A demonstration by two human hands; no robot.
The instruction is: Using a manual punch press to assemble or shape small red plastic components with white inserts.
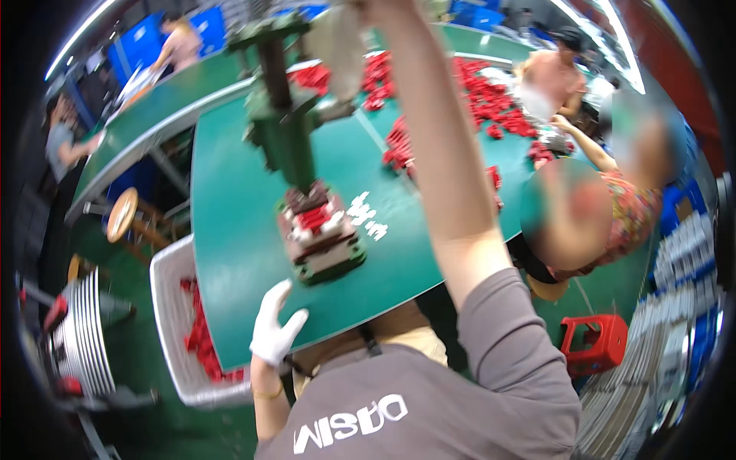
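Observation:
A green hand press [284,138] stands on the table, with a red piece [313,220] and white parts in the fixture [326,257] at its foot. My right arm reaches up across the view. Beside the press column, my white-gloved right hand [337,50] is closed round the press lever [337,113]; motion blurs its fingers. In front of the fixture, my white-gloved left hand [277,326] is open and empty, thumb and fingers apart. Small white pieces [364,215] lie on the tabletop just right of the fixture.
Red pieces [491,100] are heaped across the far side of the green table [238,291]. A white bin [172,307] with more red pieces stands at its left edge. To the right sits a co-worker [629,192], near a red stool [594,343]. A wooden stool [123,215] stands at left.

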